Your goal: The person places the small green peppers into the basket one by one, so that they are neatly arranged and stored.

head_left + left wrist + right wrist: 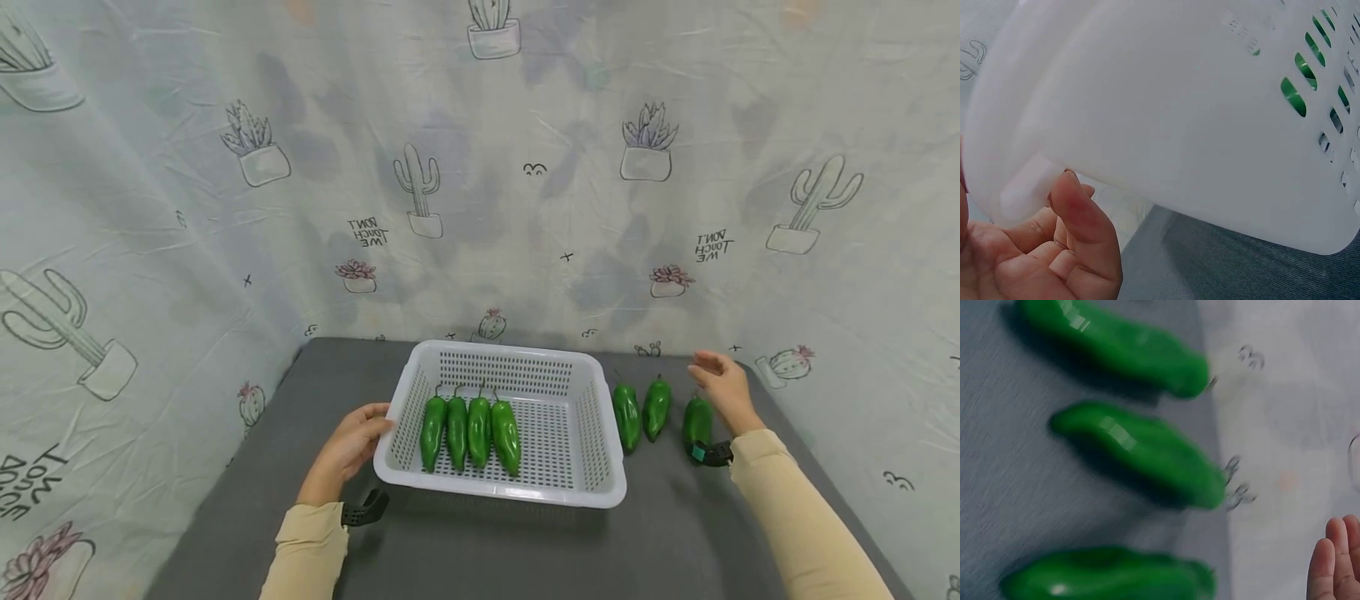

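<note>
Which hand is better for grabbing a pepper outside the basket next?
Probably the right hand: it holds nothing and is close to the three peppers beside the basket. The left hand grips the basket's opposite edge.

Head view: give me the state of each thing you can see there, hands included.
Basket: open-topped, partly filled
Four peppers: inside the basket, side by side, stems toward the far side
Three peppers: lying on the table, right of the basket
Left hand: holding the basket's left rim
Right hand: holding nothing, near the rightmost pepper
</note>
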`<state>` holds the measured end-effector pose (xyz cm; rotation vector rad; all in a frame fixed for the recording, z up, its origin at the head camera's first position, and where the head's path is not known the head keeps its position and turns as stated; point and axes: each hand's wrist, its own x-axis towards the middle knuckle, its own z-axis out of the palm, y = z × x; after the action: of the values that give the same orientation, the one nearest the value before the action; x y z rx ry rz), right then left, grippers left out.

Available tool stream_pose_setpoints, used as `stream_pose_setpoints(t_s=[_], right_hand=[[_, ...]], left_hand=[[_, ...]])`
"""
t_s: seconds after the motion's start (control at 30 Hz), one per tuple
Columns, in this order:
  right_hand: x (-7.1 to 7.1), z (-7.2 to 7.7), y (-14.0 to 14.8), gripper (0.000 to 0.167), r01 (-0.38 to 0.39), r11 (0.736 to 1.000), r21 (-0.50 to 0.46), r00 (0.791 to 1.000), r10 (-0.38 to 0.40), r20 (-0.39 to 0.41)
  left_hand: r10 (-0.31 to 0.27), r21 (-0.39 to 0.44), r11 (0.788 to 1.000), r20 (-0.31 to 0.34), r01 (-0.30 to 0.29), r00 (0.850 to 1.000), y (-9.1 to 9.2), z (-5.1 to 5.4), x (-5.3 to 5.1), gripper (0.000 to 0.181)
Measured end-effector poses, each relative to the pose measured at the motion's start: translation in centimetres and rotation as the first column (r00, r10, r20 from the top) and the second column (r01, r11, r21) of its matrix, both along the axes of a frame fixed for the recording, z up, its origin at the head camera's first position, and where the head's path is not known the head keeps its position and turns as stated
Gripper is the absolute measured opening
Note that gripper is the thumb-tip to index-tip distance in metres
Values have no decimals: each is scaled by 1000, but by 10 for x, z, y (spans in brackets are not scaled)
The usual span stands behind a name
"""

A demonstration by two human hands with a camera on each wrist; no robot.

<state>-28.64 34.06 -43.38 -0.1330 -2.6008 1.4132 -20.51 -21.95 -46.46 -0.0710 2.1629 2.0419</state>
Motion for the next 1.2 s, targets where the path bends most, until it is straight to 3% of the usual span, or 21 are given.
stream_pose_setpoints(t_s=[0.07,0.2,0.43,0.87,1.2], right_hand=[[2,-8,5,57,47,999,3,998,-47,42],[6,-23,16,62,63,998,16,984,-65,163],[12,-39,27,64,-22,994,108,937,-17,349],[13,-50,25,59,-107,985,137,932,51,360],[12,-58,25,57,-114,987,116,927,64,369]], left_hand=[[-3,-6,1000,2,3,1000,0,0,0,49],[16,-8,1000,10,-16,1000,0,0,-1,49],[0,0,1000,4,0,1000,0,-1,-1,49],[1,12,1000,4,-1,1000,-1,-4,-2,49],[13,1,1000,2,-13,1000,0,-3,-3,47]])
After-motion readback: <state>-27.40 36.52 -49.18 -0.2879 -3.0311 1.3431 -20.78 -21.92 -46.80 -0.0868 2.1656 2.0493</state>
